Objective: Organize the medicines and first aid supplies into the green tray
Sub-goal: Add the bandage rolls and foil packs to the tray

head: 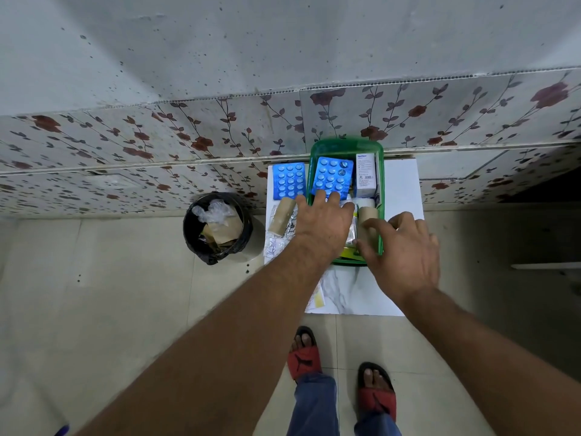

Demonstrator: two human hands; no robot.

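The green tray [345, 145] stands on a small white table [402, 184] against the wall. Inside it lie a blue blister pack [333, 176], a white medicine box [365, 174] and a tan bandage roll [367, 215]. My left hand [323, 221] reaches over the tray's left rim, fingers spread on the near end of the blister pack. My right hand [405, 250] rests at the tray's near right corner, thumb and fingers around the bandage roll. Left of the tray lie a second blue blister pack [289, 180], another tan roll [281, 218] and silver foil strips [275, 245].
A black waste bin [217, 228] lined with a bag stands on the floor left of the table. A plaster strip [316, 298] lies at the table's near left edge. My feet in red sandals [339, 369] are just in front. Floral wall tiles rise behind.
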